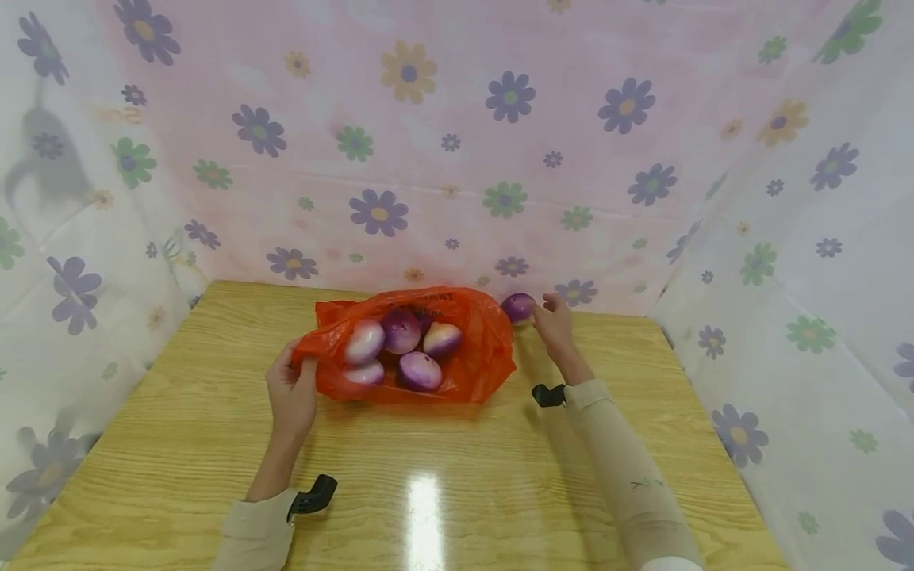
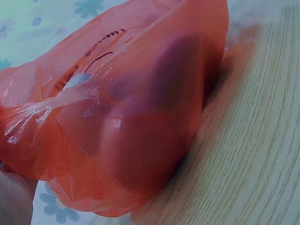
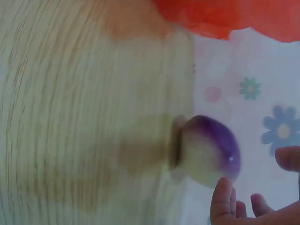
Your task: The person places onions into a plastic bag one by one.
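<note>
A red plastic bag (image 1: 493, 349) lies on the table, its mouth facing me. Inside are several round purple-and-white vegetables that look like turnips (image 1: 420, 371). My left hand (image 1: 293, 388) pinches the bag's left edge between thumb and fingers; in the left wrist view the bag's thin film (image 2: 140, 154) covers the round shapes within. One more purple-and-white turnip-like vegetable (image 1: 517, 308) sits outside, just right of the bag near the table's back edge. Beside it is my right hand (image 1: 557, 329), thumb and fingers apart. In the right wrist view a fingertip overlaps this vegetable's (image 3: 211, 150) edge; contact is unclear.
The wooden table (image 1: 400, 484) ends at a flower-patterned curtain (image 1: 457, 222) close behind the bag. More of this cloth hangs at the left and right sides. A black wrist camera (image 1: 314, 496) projects from the left sleeve, another (image 1: 548, 395) from the right.
</note>
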Action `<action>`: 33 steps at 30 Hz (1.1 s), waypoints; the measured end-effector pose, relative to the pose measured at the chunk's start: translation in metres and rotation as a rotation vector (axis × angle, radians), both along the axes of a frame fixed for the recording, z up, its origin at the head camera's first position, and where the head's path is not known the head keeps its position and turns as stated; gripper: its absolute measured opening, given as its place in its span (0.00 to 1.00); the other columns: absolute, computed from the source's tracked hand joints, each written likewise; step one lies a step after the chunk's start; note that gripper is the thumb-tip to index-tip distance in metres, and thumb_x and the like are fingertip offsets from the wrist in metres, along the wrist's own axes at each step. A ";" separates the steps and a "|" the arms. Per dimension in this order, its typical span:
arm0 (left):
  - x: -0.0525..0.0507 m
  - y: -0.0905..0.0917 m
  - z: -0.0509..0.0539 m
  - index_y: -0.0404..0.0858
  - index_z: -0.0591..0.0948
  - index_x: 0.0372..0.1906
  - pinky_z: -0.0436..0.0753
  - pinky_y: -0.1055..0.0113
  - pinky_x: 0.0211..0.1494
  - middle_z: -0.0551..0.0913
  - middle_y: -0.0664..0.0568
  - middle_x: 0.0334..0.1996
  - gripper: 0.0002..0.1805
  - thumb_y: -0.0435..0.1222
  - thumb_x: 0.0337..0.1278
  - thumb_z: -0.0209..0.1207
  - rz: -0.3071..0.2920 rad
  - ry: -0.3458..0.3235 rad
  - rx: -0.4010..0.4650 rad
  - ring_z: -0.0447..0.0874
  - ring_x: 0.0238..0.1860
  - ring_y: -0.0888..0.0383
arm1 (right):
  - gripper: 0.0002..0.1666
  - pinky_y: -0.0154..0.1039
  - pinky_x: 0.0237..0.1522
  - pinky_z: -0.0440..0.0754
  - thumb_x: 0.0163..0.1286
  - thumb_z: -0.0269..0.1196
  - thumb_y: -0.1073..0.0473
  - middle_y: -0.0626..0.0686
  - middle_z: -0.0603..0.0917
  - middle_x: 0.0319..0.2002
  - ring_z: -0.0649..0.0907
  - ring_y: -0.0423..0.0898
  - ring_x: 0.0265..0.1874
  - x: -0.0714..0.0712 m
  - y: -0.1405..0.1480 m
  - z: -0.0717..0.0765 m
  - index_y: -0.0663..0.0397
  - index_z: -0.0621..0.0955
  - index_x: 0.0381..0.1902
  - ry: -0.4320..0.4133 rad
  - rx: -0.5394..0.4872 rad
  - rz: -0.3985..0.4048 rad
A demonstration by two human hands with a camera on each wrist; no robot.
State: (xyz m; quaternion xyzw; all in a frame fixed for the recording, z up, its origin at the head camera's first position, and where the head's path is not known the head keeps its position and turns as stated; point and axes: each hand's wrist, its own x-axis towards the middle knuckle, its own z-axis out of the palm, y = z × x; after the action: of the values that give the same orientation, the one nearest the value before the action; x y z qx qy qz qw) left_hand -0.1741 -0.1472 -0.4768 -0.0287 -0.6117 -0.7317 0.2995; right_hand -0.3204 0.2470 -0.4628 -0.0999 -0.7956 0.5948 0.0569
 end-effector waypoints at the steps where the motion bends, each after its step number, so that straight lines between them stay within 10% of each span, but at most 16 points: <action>1: 0.000 0.000 0.000 0.23 0.81 0.48 0.83 0.77 0.48 0.87 0.59 0.40 0.11 0.26 0.73 0.51 -0.001 0.000 -0.003 0.84 0.42 0.65 | 0.36 0.55 0.67 0.74 0.75 0.56 0.59 0.73 0.63 0.70 0.72 0.63 0.64 -0.001 0.000 -0.003 0.71 0.60 0.75 -0.013 0.024 -0.005; 13: 0.000 0.001 -0.001 0.20 0.80 0.50 0.84 0.77 0.48 0.86 0.58 0.40 0.14 0.29 0.75 0.50 -0.003 -0.015 -0.028 0.83 0.42 0.64 | 0.50 0.59 0.71 0.69 0.76 0.60 0.50 0.75 0.54 0.73 0.65 0.69 0.70 -0.007 -0.001 -0.022 0.68 0.46 0.79 -0.084 0.029 0.025; 33: 0.002 0.001 0.005 0.21 0.80 0.49 0.83 0.78 0.46 0.86 0.59 0.38 0.13 0.28 0.75 0.50 0.023 -0.021 -0.021 0.82 0.40 0.65 | 0.34 0.56 0.67 0.75 0.71 0.62 0.68 0.74 0.70 0.63 0.76 0.70 0.62 -0.011 -0.001 -0.042 0.69 0.65 0.71 0.078 -0.004 -0.043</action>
State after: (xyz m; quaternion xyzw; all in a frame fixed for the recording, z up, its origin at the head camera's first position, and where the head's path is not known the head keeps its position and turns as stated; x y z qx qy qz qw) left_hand -0.1719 -0.1466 -0.4722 -0.0170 -0.6228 -0.7219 0.3012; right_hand -0.3312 0.2456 -0.5051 -0.0938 -0.7894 0.5983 0.1005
